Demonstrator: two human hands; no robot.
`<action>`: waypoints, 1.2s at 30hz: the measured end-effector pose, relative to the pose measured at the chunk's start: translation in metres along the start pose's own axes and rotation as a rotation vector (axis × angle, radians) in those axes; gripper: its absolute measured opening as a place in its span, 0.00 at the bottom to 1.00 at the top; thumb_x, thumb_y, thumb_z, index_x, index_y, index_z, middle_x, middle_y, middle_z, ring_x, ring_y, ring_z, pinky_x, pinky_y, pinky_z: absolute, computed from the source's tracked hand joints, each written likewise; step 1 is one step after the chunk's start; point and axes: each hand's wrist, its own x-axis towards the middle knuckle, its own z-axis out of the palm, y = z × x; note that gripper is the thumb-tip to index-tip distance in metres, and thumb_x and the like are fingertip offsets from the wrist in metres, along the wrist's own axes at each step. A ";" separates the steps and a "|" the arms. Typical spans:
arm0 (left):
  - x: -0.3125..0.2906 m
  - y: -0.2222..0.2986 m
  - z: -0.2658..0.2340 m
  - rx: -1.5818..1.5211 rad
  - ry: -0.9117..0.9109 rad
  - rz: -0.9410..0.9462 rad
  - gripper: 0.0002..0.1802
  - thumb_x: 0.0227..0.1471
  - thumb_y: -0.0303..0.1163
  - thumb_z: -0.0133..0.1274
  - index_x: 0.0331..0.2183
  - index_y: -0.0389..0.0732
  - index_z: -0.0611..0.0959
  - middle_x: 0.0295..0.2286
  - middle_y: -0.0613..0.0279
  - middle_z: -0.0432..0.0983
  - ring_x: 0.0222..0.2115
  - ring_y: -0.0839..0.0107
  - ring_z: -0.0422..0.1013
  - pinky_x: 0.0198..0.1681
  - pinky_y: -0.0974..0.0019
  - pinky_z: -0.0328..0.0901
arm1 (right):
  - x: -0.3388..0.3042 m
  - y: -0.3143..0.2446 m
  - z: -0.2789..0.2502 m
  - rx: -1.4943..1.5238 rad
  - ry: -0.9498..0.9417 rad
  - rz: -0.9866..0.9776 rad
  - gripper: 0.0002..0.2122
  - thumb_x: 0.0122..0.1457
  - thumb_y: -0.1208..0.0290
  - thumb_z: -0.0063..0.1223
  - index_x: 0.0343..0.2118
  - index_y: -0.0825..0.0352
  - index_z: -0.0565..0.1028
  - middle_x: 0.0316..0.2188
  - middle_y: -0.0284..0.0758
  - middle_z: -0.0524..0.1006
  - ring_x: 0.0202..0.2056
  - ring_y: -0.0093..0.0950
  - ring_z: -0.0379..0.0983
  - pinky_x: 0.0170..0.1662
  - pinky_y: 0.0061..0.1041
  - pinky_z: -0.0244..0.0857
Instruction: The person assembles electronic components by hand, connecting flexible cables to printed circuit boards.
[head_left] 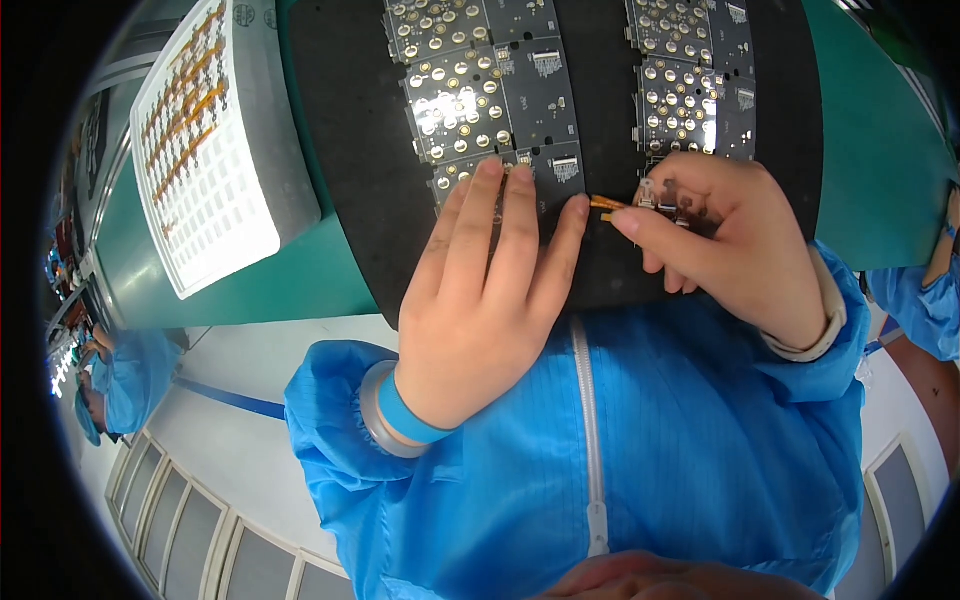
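Observation:
My left hand lies with its fingers stretched out over the lowest part of the left strip of circuit boards. Its thumb reaches toward a small orange flex cable. Thumb and fingers of my right hand pinch that cable, and its left end meets my left thumb tip. Part of the cable is hidden by the right thumb. Behind the right hand runs a second strip of circuit boards, its lower end covered by the fingers. Both strips carry rows of shiny round metal contacts.
Under the boards is a black mat on a green table. To the left stands a white tray with rows of orange flex cables. Other people in blue clothing appear at the left and right edges.

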 end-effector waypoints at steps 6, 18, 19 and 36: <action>0.002 -0.022 -0.003 -0.362 0.091 -0.040 0.19 0.36 0.22 0.57 0.38 0.39 0.82 0.38 0.53 0.74 0.40 0.57 0.71 0.40 0.62 0.69 | -0.011 -0.006 -0.028 0.103 0.053 -0.005 0.05 0.58 0.74 0.51 0.29 0.70 0.73 0.17 0.31 0.75 0.16 0.14 0.69 0.18 0.11 0.60; 0.022 -0.035 -0.016 -0.585 0.308 0.109 0.14 0.32 0.23 0.62 0.29 0.33 0.80 0.27 0.55 0.76 0.29 0.61 0.72 0.31 0.65 0.66 | 0.008 -0.019 -0.006 0.011 -0.214 -0.293 0.03 0.57 0.77 0.51 0.29 0.71 0.73 0.18 0.31 0.75 0.18 0.16 0.71 0.20 0.12 0.63; 0.022 -0.038 -0.016 -0.448 0.267 0.128 0.14 0.32 0.22 0.62 0.28 0.33 0.80 0.27 0.55 0.75 0.29 0.60 0.72 0.31 0.65 0.66 | 0.011 -0.019 -0.005 -0.019 -0.201 -0.362 0.03 0.57 0.77 0.51 0.28 0.71 0.74 0.18 0.31 0.75 0.18 0.15 0.71 0.20 0.12 0.63; 0.031 -0.053 -0.004 -0.281 0.043 -0.042 0.22 0.40 0.19 0.56 0.43 0.34 0.77 0.46 0.49 0.71 0.49 0.52 0.67 0.49 0.59 0.65 | 0.054 -0.021 -0.006 0.038 -0.003 -0.084 0.09 0.58 0.70 0.52 0.25 0.70 0.74 0.12 0.30 0.72 0.11 0.13 0.65 0.14 0.11 0.57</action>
